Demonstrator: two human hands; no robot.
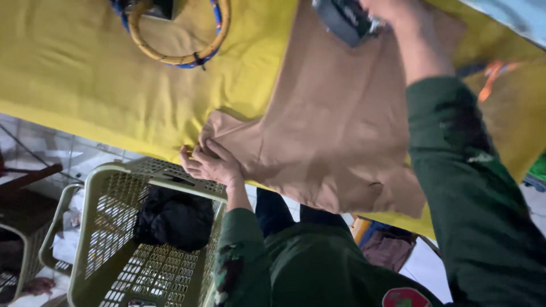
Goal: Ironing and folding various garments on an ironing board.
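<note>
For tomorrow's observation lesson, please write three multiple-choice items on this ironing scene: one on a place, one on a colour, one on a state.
1. Where is the perforated plastic laundry basket? A under the left hand B on the cloth C beyond the iron
2. What colour is the table's cloth cover? A yellow B white C red
3. The left hand is A pinching the tan fabric garment B empty in the air C inside the basket

Key: A, it sits below the hand; A, the cover is plainly yellow; A, fingers grip the garment's corner.

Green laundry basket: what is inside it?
Inside the green laundry basket lies one dark bundle of cloth; the rest of the perforated bottom shows bare. What lies under the bundle is covered, and the near end is cut off.
</note>
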